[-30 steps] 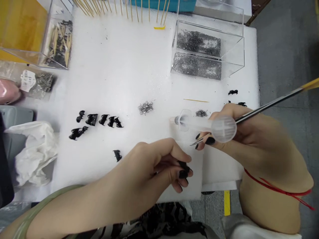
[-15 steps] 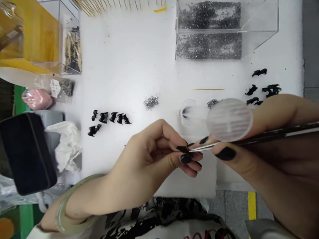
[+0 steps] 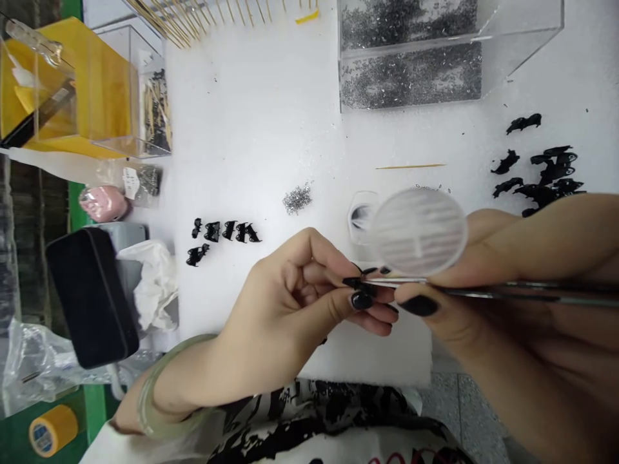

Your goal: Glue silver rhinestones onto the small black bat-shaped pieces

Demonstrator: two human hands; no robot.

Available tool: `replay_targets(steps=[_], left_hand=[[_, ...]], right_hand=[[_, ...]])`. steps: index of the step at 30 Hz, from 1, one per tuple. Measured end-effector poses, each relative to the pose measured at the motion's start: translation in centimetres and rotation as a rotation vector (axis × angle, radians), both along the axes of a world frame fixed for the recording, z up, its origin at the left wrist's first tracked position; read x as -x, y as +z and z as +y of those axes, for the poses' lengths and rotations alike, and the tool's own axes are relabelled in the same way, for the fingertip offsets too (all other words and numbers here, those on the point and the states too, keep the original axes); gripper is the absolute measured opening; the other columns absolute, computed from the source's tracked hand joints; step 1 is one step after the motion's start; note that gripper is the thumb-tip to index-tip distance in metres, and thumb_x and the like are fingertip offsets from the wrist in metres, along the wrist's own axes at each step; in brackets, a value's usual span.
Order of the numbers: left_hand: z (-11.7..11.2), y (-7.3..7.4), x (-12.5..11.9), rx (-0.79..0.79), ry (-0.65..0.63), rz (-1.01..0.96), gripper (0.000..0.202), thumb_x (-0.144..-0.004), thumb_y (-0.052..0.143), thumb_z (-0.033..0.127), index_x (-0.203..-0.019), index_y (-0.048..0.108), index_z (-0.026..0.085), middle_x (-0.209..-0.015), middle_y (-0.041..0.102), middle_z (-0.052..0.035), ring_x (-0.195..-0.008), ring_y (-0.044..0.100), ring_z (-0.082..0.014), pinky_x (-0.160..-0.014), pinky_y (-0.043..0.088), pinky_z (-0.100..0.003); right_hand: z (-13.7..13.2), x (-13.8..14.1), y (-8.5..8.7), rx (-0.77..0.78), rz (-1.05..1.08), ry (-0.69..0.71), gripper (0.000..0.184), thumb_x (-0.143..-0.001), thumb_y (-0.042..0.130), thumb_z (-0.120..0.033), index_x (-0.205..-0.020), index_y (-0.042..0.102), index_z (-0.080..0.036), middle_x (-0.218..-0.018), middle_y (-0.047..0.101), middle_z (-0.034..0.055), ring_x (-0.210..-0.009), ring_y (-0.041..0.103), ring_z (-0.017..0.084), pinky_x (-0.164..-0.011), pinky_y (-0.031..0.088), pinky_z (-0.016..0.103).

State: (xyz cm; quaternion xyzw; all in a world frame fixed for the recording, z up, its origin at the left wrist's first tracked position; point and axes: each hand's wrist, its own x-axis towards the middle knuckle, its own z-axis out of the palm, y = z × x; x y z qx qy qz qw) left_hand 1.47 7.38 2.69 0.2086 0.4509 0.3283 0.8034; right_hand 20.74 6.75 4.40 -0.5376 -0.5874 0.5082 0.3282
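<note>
Left hand (image 3: 290, 299) pinches one small black piece (image 3: 356, 283) at its fingertips. Right hand (image 3: 522, 245) grips one pair of tweezers (image 3: 483, 293) and one syringe (image 3: 418, 232). Two clusters of black clips (image 3: 227, 231) lie on the white foam sheet (image 3: 251, 129).

Small-parts assembly bench, craft workshop. White foam pad (image 3: 271, 116) as work surface. Clear acrylic box (image 3: 411, 77) of tiny metal bits at 1 o'clock. Bamboo sticks (image 3: 203, 13) stuck upright at 11. Black plastic parts (image 3: 227, 231) lined up at 9, another heap at 3. Tweezers (image 3: 483, 293) at 4. Tape roll (image 3: 51, 430) at 8.
</note>
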Motion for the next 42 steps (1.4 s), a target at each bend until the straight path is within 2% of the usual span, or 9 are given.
replay_targets(steps=[5,10,14,18,22,29,35,38,42], left_hand=[[-0.2,-0.3,-0.1,-0.033,0.003,0.029,0.022,-0.088,0.077,0.002,-0.083,0.062,0.018,-0.078,0.082,0.0033,-0.072,0.080,-0.0151,-0.069,0.067,-0.018],[-0.3,-0.5,-0.1,0.000,0.051,-0.064,0.017,-0.092,0.075,0.005,-0.083,0.064,0.016,-0.079,0.082,0.0033,-0.073,0.079,-0.0085,-0.071,0.064,-0.010],[-0.3,-0.4,-0.2,-0.001,0.055,-0.043,0.020,-0.089,0.076,0.002,-0.081,0.064,0.016,-0.079,0.082,0.0029,-0.073,0.079,-0.0094,-0.069,0.064,-0.011],[-0.3,-0.3,-0.2,0.013,0.053,-0.056,0.025,-0.087,0.074,-0.005,-0.080,0.063,0.017,-0.078,0.082,0.0047,-0.072,0.079,-0.0087,-0.073,0.065,-0.013],[-0.2,-0.5,-0.3,0.021,0.065,-0.065,0.026,-0.086,0.073,-0.007,-0.080,0.064,0.016,-0.078,0.082,0.0041,-0.073,0.079,-0.0088,-0.072,0.065,-0.011],[-0.3,-0.6,-0.3,0.017,0.083,-0.053,0.027,-0.082,0.077,-0.007,-0.078,0.063,0.016,-0.077,0.082,0.0036,-0.072,0.079,-0.0072,-0.069,0.062,-0.008],[-0.4,-0.7,-0.3,0.005,0.077,-0.045,0.023,-0.087,0.075,-0.003,-0.078,0.064,0.016,-0.078,0.082,0.0025,-0.073,0.079,-0.0082,-0.073,0.064,-0.011],[-0.4,-0.7,-0.2,-0.016,0.058,-0.034,0.021,-0.090,0.073,0.000,-0.079,0.064,0.016,-0.078,0.082,0.0017,-0.077,0.080,-0.0118,-0.077,0.067,-0.019],[-0.4,-0.6,-0.2,-0.021,0.048,-0.020,0.022,-0.089,0.073,-0.001,-0.079,0.063,0.016,-0.077,0.082,0.0010,-0.076,0.080,-0.0133,-0.076,0.068,-0.020]], right_hand=[[0.2,-0.3,-1.1,-0.175,-0.051,0.037,0.024,-0.092,0.071,-0.016,-0.098,0.054,-0.031,-0.086,0.069,-0.0068,-0.073,0.070,0.012,-0.054,0.053,0.031],[0.1,-0.2,-1.2,-0.291,-0.157,0.035,0.020,-0.094,0.068,-0.016,-0.097,0.053,-0.030,-0.081,0.067,-0.0068,-0.065,0.066,0.008,-0.049,0.050,0.025],[0.0,-0.3,-1.1,-0.262,-0.149,0.020,0.017,-0.093,0.069,-0.019,-0.095,0.054,-0.028,-0.076,0.063,-0.0055,-0.063,0.063,0.007,-0.048,0.049,0.023],[0.5,-0.3,-1.0,-0.287,-0.165,0.052,0.012,-0.091,0.069,-0.019,-0.088,0.059,-0.024,-0.068,0.060,-0.0044,-0.051,0.053,0.003,-0.038,0.040,0.021],[0.9,-0.2,-0.8,-0.297,-0.208,0.121,0.015,-0.090,0.066,-0.013,-0.078,0.066,-0.022,-0.070,0.064,-0.0024,-0.056,0.059,0.003,-0.044,0.046,0.016],[0.4,-0.2,-1.1,-0.272,-0.248,0.050,0.015,-0.087,0.070,-0.020,-0.073,0.065,-0.021,-0.066,0.062,-0.0053,-0.051,0.057,0.000,-0.043,0.045,0.009],[0.1,0.2,-1.4,-0.310,-0.095,-0.054,0.013,-0.090,0.067,-0.017,-0.094,0.057,-0.025,-0.077,0.065,-0.0070,-0.064,0.064,0.005,-0.052,0.053,0.017],[0.1,0.2,-1.5,-0.290,-0.039,-0.061,0.018,-0.087,0.068,-0.010,-0.091,0.059,-0.024,-0.086,0.070,-0.0049,-0.071,0.070,0.008,-0.056,0.056,0.017],[0.3,0.1,-1.7,-0.218,-0.033,-0.043,0.012,-0.090,0.069,-0.015,-0.093,0.063,-0.025,-0.093,0.075,-0.0029,-0.076,0.074,0.012,-0.054,0.057,0.019]])
